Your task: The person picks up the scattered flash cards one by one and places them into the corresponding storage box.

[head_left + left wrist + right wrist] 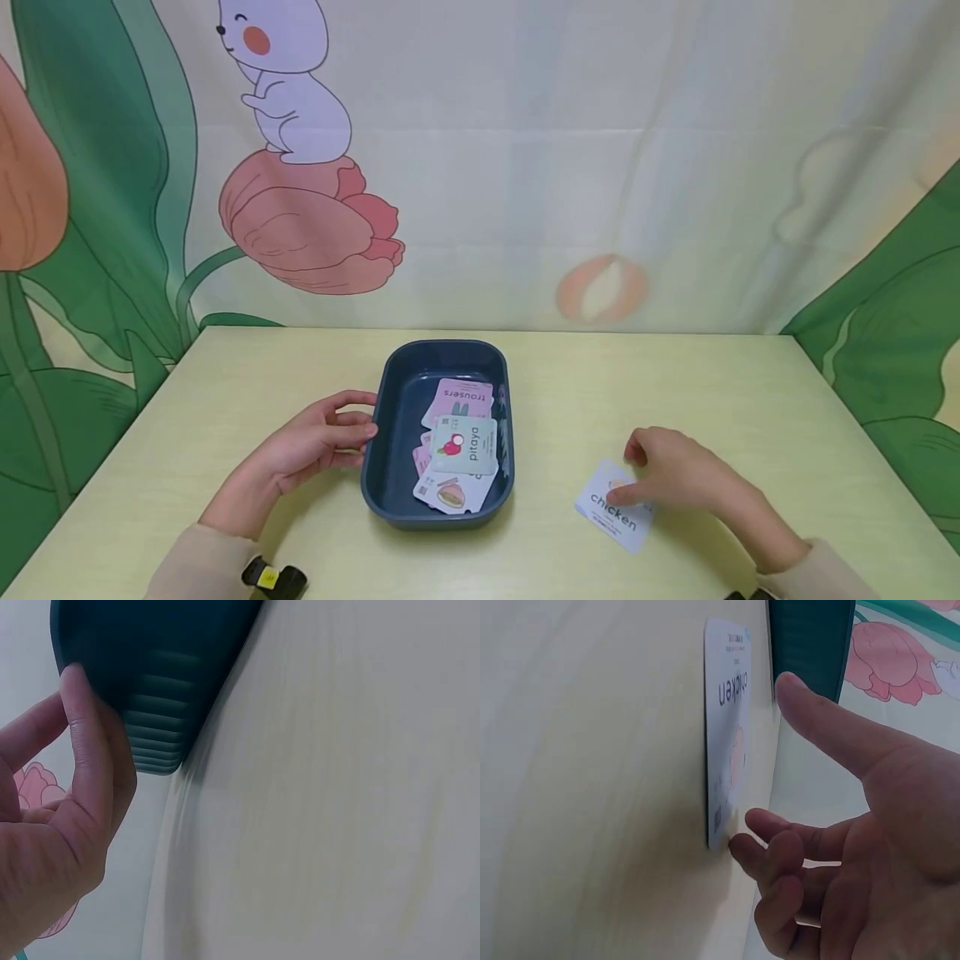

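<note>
A dark blue tray (397, 508) stands on the table, left of the middle, with several picture cards lying in its right half. On top is a "pitaya" card (465, 446); a pink "trousers" card (468, 392) lies behind it. My left hand (326, 437) touches the tray's left side with its fingertips, seen up close on the outer wall (157, 697) in the left wrist view. My right hand (678, 471) is over a white "chicken" card (615, 525) on the table. Its thumb (832, 720) stands apart from the card, and its bent fingers are right at one edge.
The pale wooden table (547, 375) reaches back to a printed curtain (487, 167) with a white animal and pink flowers. Green leaf shapes (900, 358) of the curtain run down past the table's right edge. The card lies to the right of the tray.
</note>
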The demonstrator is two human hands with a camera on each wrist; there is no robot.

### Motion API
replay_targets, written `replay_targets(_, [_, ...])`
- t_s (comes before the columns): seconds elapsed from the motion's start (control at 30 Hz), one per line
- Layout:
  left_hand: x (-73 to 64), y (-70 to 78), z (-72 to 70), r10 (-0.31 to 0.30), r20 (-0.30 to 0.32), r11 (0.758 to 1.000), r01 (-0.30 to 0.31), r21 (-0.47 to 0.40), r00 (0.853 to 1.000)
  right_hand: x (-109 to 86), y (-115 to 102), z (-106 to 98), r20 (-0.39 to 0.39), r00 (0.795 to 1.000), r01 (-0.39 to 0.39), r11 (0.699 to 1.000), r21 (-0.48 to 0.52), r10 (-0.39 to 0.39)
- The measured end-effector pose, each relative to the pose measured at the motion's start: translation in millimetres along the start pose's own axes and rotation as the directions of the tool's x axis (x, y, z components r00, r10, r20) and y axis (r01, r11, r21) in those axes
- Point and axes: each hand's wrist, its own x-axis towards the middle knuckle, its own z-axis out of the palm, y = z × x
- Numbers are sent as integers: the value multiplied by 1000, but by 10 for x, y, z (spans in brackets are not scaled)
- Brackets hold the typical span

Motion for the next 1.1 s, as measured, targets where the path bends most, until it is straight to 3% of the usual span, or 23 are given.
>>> replay_targets(0.37, [-1,-4,1,5,-4,1000,-5,8,1000,-83,-70,81,26,1000,18,991,-134,-15])
replay_targets(0.83, [-5,9,10,1,-14,1000,-1,13,1000,56,-5,40,-24,994,104,994,-39,-105])
replay_targets(1.1, [-10,18,11,5,-8,1000,-5,7,1000,84,48,31,-50,995,88,995,-49,-90])
